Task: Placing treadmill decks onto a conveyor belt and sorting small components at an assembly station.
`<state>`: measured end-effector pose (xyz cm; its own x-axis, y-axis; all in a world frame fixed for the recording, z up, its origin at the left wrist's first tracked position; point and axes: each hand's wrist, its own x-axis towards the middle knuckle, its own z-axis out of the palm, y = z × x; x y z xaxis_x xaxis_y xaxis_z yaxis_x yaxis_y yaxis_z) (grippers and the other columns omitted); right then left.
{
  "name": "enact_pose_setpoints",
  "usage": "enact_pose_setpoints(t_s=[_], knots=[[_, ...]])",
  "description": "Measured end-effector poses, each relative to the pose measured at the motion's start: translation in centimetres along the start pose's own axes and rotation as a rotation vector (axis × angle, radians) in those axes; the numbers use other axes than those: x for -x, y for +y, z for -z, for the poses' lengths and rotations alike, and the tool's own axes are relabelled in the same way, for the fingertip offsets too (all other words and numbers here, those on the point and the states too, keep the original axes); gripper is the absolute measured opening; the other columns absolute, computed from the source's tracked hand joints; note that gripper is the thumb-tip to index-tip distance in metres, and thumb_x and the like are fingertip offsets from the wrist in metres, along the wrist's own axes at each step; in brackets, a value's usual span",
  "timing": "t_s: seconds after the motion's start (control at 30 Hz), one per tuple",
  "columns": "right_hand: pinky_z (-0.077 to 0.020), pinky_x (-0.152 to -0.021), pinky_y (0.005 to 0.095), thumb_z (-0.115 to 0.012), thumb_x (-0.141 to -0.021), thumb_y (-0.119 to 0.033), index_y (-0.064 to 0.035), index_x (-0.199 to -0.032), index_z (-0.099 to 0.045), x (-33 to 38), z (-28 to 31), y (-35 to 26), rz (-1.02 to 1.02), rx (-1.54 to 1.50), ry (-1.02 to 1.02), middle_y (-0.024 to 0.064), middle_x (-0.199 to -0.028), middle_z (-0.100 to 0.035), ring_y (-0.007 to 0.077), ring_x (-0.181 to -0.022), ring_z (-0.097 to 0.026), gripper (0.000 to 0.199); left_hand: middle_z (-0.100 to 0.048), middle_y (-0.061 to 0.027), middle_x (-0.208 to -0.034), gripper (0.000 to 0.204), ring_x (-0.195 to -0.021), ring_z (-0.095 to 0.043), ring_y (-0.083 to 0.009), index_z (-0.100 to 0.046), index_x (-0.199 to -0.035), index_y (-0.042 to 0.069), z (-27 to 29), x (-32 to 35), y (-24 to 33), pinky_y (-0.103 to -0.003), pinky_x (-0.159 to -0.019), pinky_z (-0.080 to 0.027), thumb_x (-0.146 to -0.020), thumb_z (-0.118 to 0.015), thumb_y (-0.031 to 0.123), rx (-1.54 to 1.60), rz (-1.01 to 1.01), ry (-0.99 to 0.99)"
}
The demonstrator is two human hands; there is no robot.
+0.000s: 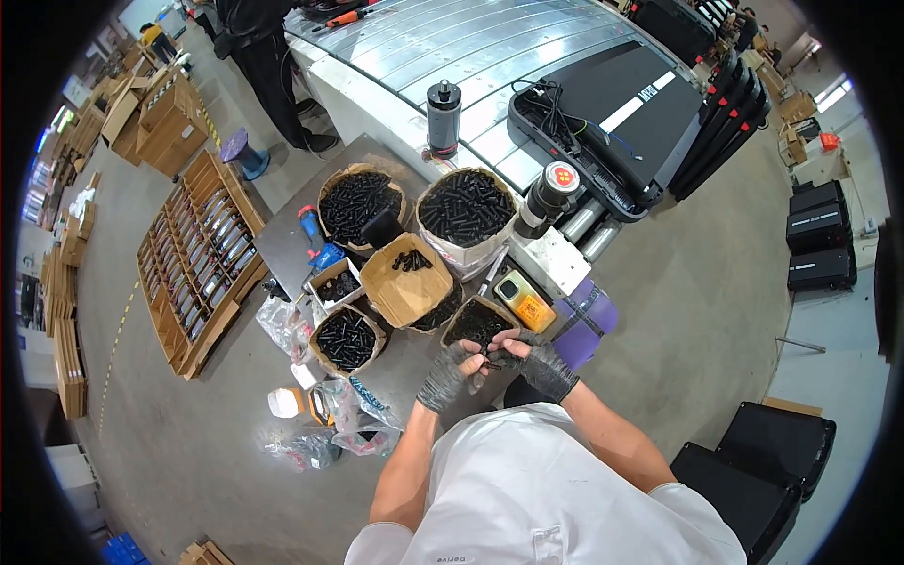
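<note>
Hands [447,379] [543,368] in front: two, I count
Phone [535,314]: and there's one
Blue driver [329,255]: one
Purple spool [242,152]: one
Bags [478,258] of black parts [466,205]: I'm spotting at least three

A grey concrete floor [659,330] spreads through the workshop hall, marked on the left by a yellow-and-black line [119,339]. Bright windows [36,184] glow at the far left, beyond stacked flat cardboard [71,330]. A silvery metal-topped conveyor [405,47] gleams under the light — a grey worktable [282,235] adjoins it — and a pale wall [819,363] stands at right.
</note>
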<state>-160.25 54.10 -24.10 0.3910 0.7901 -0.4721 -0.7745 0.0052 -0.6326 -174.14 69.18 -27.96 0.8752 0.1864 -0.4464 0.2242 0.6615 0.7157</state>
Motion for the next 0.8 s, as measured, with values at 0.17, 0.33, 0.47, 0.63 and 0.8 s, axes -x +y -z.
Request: enact_pose_setpoints(t_s=[0.17,0.33,0.47,0.63,0.8], knots=[[-0.0469,-0.087,0.0273,-0.065,-0.092,-0.023,-0.0016,-0.112,-0.065,0.3,-2.4,-2.0,-0.063,0.579,-0.013,0.0044,-0.1,-0.066,0.0121,-0.096,-0.059,0.029,-0.065,-0.0068,-0.082,0.039,-0.061,-0.059,-0.0124,-0.052,-0.114,0.005,0.0,-0.3,0.0,-0.024,-0.051,-0.046,-0.088,-0.072,0.026,-0.01,0.032,-0.105],[-0.0481,-0.084,0.0268,-0.064,-0.093,-0.023,-0.0018,-0.108,-0.065,0.3,-3.1,-1.6,0.017,0.523,0.051,0.0017,-0.096,-0.065,0.0116,-0.091,-0.06,0.026,-0.066,-0.007,-0.086,0.04,-0.071,-0.061,-0.0128,-0.055,-0.117,0.003,-0.1,-0.2,-0.7,-0.025,-0.058,-0.049,-0.088,-0.071,0.024,0.083,-0.003,-0.078],[-0.0475,-0.085,0.0268,-0.063,-0.094,-0.022,-0.0022,-0.109,-0.064,-0.2,-1.9,-0.6,0.079,0.556,0.182,0.0021,-0.095,-0.064,0.0115,-0.092,-0.06,0.025,-0.067,-0.0063,-0.09,0.035,-0.079,-0.063,-0.0129,-0.059,-0.116,-0.001,-0.3,-0.5,-1.1,-0.026,-0.065,-0.052,-0.09,-0.068,0.02,0.193,-0.024,0.006],[-0.0465,-0.087,0.0268,-0.062,-0.094,-0.021,-0.003,-0.111,-0.064,-0.4,-1.3,-0.2,0.089,0.513,0.158,0.0024,-0.095,-0.064,0.0117,-0.093,-0.059,0.024,-0.068,-0.0063,-0.092,0.032,-0.081,-0.064,-0.0132,-0.061,-0.117,0.0,-0.5,-0.8,-2.0,-0.027,-0.069,-0.053,-0.09,-0.067,0.017,0.267,-0.024,0.048],[-0.0453,-0.089,0.0278,-0.062,-0.094,-0.023,-0.0034,-0.112,-0.064,-0.2,-1.9,-1.1,0.063,0.659,0.129,0.0018,-0.095,-0.064,0.0114,-0.096,-0.059,0.027,-0.068,-0.0065,-0.092,0.03,-0.081,-0.065,-0.0145,-0.062,-0.115,0.001,-0.6,-0.3,-1.4,-0.028,-0.071,-0.053,-0.09,-0.067,0.017,0.245,-0.051,0.07]])
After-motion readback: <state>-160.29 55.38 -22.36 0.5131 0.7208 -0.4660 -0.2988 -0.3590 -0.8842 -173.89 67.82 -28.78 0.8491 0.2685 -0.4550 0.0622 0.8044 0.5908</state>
